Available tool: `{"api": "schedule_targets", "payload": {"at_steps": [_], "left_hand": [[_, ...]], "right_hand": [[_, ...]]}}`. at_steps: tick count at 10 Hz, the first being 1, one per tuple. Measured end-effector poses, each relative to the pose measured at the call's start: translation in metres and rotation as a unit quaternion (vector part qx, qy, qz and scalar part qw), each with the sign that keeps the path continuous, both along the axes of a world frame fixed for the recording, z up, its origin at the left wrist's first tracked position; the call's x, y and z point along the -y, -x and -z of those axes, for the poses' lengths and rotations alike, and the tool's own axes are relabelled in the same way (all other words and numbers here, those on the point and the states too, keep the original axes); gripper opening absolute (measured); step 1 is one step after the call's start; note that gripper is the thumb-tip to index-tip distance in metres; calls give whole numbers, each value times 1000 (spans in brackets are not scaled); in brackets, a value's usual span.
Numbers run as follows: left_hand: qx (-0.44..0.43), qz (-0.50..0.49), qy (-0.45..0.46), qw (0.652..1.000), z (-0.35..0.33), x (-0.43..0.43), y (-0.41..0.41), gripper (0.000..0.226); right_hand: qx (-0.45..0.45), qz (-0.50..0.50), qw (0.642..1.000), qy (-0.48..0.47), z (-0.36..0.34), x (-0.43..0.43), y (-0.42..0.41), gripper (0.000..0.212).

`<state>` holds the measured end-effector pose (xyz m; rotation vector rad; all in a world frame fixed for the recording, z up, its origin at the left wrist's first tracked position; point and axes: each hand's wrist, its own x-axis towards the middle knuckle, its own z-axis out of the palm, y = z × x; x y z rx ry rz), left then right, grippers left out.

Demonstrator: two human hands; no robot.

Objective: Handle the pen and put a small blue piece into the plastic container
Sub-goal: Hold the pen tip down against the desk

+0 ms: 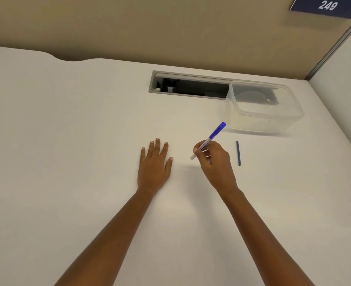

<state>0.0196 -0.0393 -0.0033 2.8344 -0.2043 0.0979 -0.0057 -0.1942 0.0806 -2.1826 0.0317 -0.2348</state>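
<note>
The right hand [212,159] is closed around a slim white plastic pen with a blue cap [208,140], gripped in a writing hold near its white tip, the capped end slanting up and away toward the container. The left hand [154,164] lies open and flat on the white table [67,141], holding nothing, just beside the right hand.

The small blue piece, a thin dark-blue straight rod [238,153], lies on the table just to the outer side of the right hand, apart from it. It looks light and stiff, and so thin that it would likely roll or skid under a fingertip; a pinch at mid-length between thumb and forefinger seems the safest hold. With the pen occupying the right hand, the free left hand or a spare pair of right fingers would have to take it.

The clear rectangular plastic container [265,112] stands open beyond the right hand, partly over a grey-framed cable slot in the table [187,85]. It appears light enough to slide if nudged. Room between rod and container is open; the table's right edge lies farther out.
</note>
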Motion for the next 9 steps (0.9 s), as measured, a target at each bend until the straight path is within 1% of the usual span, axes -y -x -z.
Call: {"api": "schedule_targets", "payload": {"at_steps": [2, 5, 6, 7, 8, 9], "left_hand": [[2, -3, 10, 1000, -1, 1, 0, 51], [0, -5, 10, 1000, -2, 1, 0, 51], [-2, -6, 6, 1000, -3, 1, 1, 51], [-5, -4, 6, 1000, -3, 1, 0, 51], [-1, -6, 8, 1000, -3, 1, 0, 51], [0, -7, 9, 1000, -2, 1, 1, 51]], "right_hand": [[-19, -2, 999, 44, 7, -4, 5, 18], [97, 17, 993, 64, -1, -3, 13, 17], [39, 8, 997, 73, 6, -1, 10, 17], [7, 11, 997, 73, 11, 2, 9, 18], [75, 25, 995, 60, 7, 1, 11, 12], [102, 22, 993, 64, 5, 0, 11, 11]]}}
